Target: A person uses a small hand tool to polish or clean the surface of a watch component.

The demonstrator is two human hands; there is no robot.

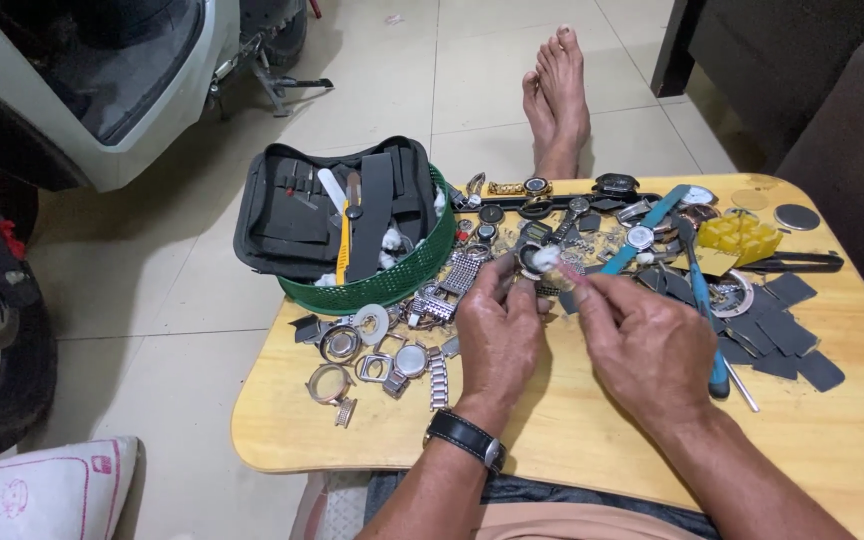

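My left hand (497,335) is over the middle of a low wooden table (572,440), its fingers pinched on a small watch part (530,262) with a white tip showing. A black wristwatch (467,438) sits on that wrist. My right hand (642,340) is close beside it, thumb and forefinger closed on a small pinkish piece (574,275) held against the same part. Just beyond both hands lies a heap of watch cases, metal bands and dials (572,225).
A green basket (392,280) holding a black tool pouch (332,205) stands at the table's left rear. Loose watch cases (372,360) lie at the left, dark flat pieces (782,335), a blue-handled screwdriver (707,320) and a yellow holder (740,238) at the right. My bare feet (557,95) rest on the tiled floor; a scooter (82,90) stands left.
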